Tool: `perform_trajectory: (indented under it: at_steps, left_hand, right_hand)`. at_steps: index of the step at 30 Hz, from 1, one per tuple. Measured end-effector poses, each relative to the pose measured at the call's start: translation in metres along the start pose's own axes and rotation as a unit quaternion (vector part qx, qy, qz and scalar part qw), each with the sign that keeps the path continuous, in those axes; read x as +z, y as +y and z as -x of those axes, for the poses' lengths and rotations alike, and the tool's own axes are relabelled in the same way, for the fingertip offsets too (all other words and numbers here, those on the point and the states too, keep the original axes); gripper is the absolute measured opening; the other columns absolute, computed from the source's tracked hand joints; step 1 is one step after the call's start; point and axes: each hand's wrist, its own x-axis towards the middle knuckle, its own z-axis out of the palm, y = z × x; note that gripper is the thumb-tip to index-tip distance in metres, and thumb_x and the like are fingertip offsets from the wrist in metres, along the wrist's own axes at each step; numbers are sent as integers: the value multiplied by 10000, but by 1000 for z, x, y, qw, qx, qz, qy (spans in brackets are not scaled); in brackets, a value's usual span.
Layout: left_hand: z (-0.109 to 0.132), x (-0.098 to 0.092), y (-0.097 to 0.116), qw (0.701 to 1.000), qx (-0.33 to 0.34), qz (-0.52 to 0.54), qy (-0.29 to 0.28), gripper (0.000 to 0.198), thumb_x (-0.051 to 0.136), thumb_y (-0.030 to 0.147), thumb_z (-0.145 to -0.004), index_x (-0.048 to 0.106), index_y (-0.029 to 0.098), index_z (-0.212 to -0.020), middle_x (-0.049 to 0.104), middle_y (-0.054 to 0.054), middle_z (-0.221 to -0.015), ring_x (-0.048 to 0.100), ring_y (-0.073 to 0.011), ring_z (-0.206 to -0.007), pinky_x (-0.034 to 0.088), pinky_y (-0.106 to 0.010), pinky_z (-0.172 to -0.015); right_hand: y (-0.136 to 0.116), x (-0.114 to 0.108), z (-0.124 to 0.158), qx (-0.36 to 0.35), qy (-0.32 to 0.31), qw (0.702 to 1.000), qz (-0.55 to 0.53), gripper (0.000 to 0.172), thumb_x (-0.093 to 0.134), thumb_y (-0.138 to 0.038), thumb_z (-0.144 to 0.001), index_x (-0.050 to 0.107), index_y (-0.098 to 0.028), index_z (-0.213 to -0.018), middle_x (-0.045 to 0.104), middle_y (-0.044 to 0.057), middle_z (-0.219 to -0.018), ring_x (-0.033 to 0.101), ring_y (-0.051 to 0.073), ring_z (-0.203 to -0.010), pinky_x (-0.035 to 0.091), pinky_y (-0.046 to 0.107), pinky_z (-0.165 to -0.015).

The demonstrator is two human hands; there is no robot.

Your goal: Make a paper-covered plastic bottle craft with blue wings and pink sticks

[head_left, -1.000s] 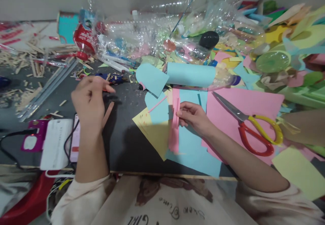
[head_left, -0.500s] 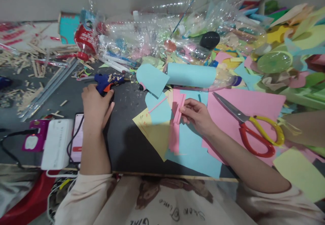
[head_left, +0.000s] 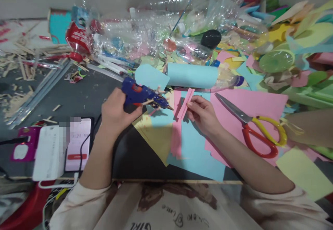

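My left hand (head_left: 117, 114) is wrapped round a blue hot glue gun (head_left: 140, 93), its nozzle pointing right, close to a folded pink paper strip (head_left: 185, 104). A clear glue stick (head_left: 105, 72) sticks out of the gun's rear, and wood bits cling to its front. Between thumb and fingers, my right hand (head_left: 201, 114) pinches the strip above the papers. Beneath it lie pink paper (head_left: 176, 138) and a light blue sheet (head_left: 200, 153). A light blue rounded cutout (head_left: 151, 76) and a bottle wrapped in blue paper (head_left: 192, 75) lie just beyond.
Scissors with red and yellow handles (head_left: 249, 126) rest on pink sheets (head_left: 270, 102) at right. Clear plastic bottles (head_left: 117, 32) crowd the back. Glue sticks (head_left: 39, 93) and wood pieces (head_left: 15, 70) lie at left, near a phone (head_left: 78, 147) and a white power bank (head_left: 48, 153).
My left hand has lifted the glue gun off the table and carried it right, towards the pink strip. My right hand still holds the strip, now tilted a little more.
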Motion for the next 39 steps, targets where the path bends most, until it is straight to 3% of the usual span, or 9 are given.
perform_trajectory:
  at_steps: [7,17,33,39]
  left_hand:
    - [5,15,5,996,74,35,-38,212,572,340,-766,584,212,-936,635,-44,-824,641,-243,-845,510,-332,-748]
    - [5,15,1,992,121,11,-41,272,551,295,-778,601,213,-1033,687,-80,-885,664,-269,-877,524,-353,-759]
    - [4,12,5,989,123,-44,-68,302,514,420,-827,641,166,-930,682,-94,-818,669,-274,-852,519,-333,-736]
    - [3,11,5,990,106,-30,-91,335,524,391,-810,632,151,-1019,693,-109,-874,671,-291,-946,527,-347,-793]
  right_hand:
    - [2,-3,-1,0,-3,1000,-5,352,806,-458,-653,551,-227,-722,480,-109,-434,423,59,-342,360,203,-344]
    - [1,-3,-1,6,7,1000,-10,336,811,-434,-647,557,-227,-721,486,-105,-450,436,64,-351,372,208,-349]
    - [0,2,0,-2,9,999,-33,357,848,-450,-591,600,-208,-678,516,-105,-412,444,56,-323,376,187,-333]
    - [-1,4,2,-1,0,1000,-25,351,853,-443,-595,608,-204,-673,532,-99,-407,463,53,-325,368,174,-338]
